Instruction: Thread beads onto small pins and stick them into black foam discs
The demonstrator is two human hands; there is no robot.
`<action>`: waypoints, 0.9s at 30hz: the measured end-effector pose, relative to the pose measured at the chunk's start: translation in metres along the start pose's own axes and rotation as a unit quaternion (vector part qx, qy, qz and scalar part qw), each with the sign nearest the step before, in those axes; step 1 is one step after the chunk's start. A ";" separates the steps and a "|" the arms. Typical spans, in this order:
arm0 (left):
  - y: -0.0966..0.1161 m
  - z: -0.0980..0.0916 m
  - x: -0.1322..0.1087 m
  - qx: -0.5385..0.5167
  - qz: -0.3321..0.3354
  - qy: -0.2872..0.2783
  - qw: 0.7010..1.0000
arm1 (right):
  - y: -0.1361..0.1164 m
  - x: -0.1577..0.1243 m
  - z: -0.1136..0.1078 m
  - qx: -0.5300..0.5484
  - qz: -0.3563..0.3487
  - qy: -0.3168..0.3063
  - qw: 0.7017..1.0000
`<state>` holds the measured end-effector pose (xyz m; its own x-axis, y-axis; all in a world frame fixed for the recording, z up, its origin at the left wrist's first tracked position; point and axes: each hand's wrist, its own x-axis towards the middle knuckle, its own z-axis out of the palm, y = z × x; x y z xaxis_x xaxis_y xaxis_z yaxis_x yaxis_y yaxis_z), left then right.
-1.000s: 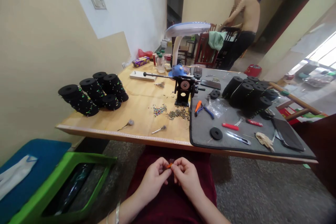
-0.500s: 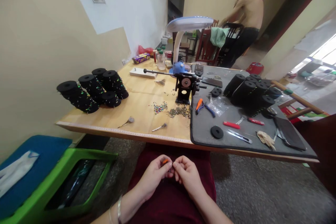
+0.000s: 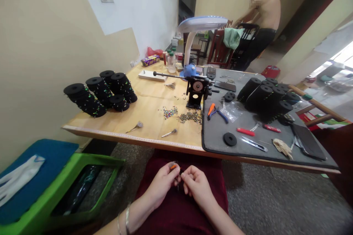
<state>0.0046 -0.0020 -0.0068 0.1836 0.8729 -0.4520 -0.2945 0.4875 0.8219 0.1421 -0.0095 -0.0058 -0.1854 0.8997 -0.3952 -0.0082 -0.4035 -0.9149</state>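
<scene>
Above the dark red cloth on my lap, my left hand [image 3: 163, 180] is closed in a pinch on a small orange piece [image 3: 173, 167]. A thin dark length shows below those fingertips; its kind is too small to tell. Close beside it, my right hand [image 3: 198, 180] is pinched shut, and whatever lies between its fingertips is hidden. On the table edge ahead lie two small grey tufted bundles, one a grey tuft [image 3: 173, 131] with a white stem. Behind them are a pile of coloured beads [image 3: 169, 112] and a pile of small metallic pieces [image 3: 190, 116].
A black metal device with a dial [image 3: 195, 93] stands mid-table before a lamp [image 3: 190, 68]. Black foam rolls [image 3: 96, 90] stand left, more rolls [image 3: 256, 91] right. Pliers [image 3: 217, 113], a red-handled tool [image 3: 245, 132] and a foam disc [image 3: 230, 139] lie on the grey mat [image 3: 215, 143]. A person [image 3: 264, 18] stands beyond.
My fingertips have parted slightly, and the thin dark length now shows between my hands. The whole view has shifted a little, moving the table slightly rightward in the picture.
</scene>
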 end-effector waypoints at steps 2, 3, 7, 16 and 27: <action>-0.001 0.000 0.000 0.007 0.003 -0.001 1.000 | -0.001 0.000 0.001 0.002 0.001 -0.001 1.000; -0.002 -0.001 0.001 0.013 0.006 -0.001 1.000 | -0.001 0.000 0.001 0.003 -0.001 -0.003 1.000; -0.004 -0.002 0.002 0.039 0.020 -0.008 0.999 | -0.001 0.000 0.001 0.008 -0.006 -0.010 1.000; 0.003 -0.001 -0.004 0.165 0.073 -0.016 0.984 | 0.002 0.004 -0.002 0.018 0.003 0.009 1.000; 0.006 0.003 -0.008 0.260 0.115 -0.012 0.959 | 0.002 0.005 -0.002 0.037 0.000 0.032 0.999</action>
<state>0.0044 -0.0062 0.0034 0.1936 0.9525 -0.2349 0.1766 0.2016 0.9634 0.1432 -0.0057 -0.0092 -0.1223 0.9079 -0.4009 -0.0815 -0.4118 -0.9076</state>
